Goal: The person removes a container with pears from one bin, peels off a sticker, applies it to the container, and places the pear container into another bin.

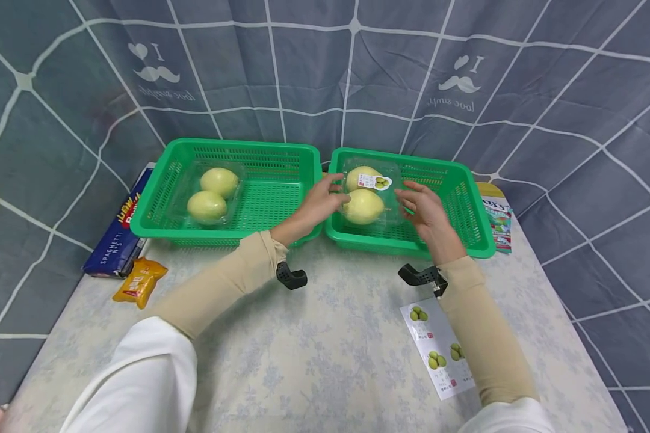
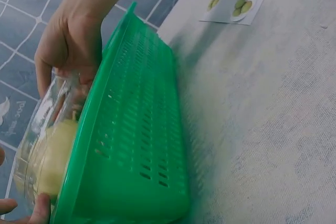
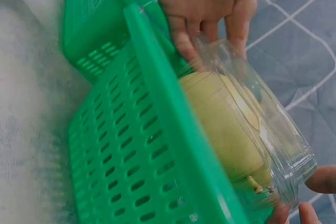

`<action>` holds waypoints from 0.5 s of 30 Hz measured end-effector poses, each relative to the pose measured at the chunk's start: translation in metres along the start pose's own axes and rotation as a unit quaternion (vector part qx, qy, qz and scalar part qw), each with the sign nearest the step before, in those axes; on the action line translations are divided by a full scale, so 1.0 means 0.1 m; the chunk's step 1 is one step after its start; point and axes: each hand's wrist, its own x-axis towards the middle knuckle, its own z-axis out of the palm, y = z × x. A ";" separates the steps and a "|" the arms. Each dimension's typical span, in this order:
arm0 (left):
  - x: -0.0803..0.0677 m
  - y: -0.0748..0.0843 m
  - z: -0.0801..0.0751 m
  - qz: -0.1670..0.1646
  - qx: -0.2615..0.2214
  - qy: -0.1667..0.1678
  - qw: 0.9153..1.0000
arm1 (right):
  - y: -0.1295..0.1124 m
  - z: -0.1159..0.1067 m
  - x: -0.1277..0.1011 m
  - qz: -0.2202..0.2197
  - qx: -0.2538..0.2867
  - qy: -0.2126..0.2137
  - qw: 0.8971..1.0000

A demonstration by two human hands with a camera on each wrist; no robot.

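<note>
A clear plastic fruit box (image 1: 365,195) with two yellow-green fruits and a label (image 1: 374,181) sits in the right green basket (image 1: 379,245). My left hand (image 1: 333,192) grips its left side and my right hand (image 1: 408,201) grips its right side. In the left wrist view the box (image 2: 47,150) shows behind the basket wall (image 2: 136,145), with the right hand (image 2: 68,45) on its far end. In the right wrist view the box (image 3: 247,135) leans over the basket rim (image 3: 131,145), and the left hand (image 3: 205,3) holds its far end.
The left green basket (image 1: 216,236) holds another clear box of two fruits (image 1: 212,192). A blue spaghetti box (image 1: 116,231) and an orange packet (image 1: 139,279) lie at the table's left. A sticker sheet (image 1: 439,346) lies front right, and a colourful packet (image 1: 499,222) lies beside the right basket.
</note>
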 end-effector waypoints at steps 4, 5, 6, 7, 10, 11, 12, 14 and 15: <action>-0.02 0.00 0.07 0.018 0.043 -0.010 0.999 | 0.03 -0.03 0.04 0.005 -0.011 0.009 1.000; -0.03 0.00 0.09 0.022 0.055 -0.012 0.998 | 0.04 -0.03 0.05 0.006 -0.014 0.011 1.000; -0.04 -0.01 0.11 0.025 0.065 -0.012 0.998 | 0.04 -0.04 0.06 0.006 -0.015 0.013 1.000; -0.04 -0.01 0.13 0.029 0.074 -0.011 0.997 | 0.05 -0.04 0.07 0.005 -0.017 0.015 1.000; -0.05 -0.02 0.18 0.035 0.087 -0.007 0.996 | 0.06 -0.04 0.10 0.003 -0.022 0.022 0.999; -0.04 -0.02 0.19 0.035 0.087 -0.005 0.996 | 0.07 -0.03 0.10 0.002 -0.023 0.026 0.999; -0.04 -0.03 0.20 0.035 0.087 -0.003 0.996 | 0.08 -0.03 0.11 0.000 -0.024 0.030 0.999; -0.04 -0.03 0.21 0.037 0.090 0.002 0.995 | 0.09 -0.03 0.12 -0.003 -0.029 0.035 0.999; -0.04 -0.03 0.21 0.038 0.092 0.002 0.995 | 0.10 -0.03 0.13 -0.005 -0.028 0.038 0.999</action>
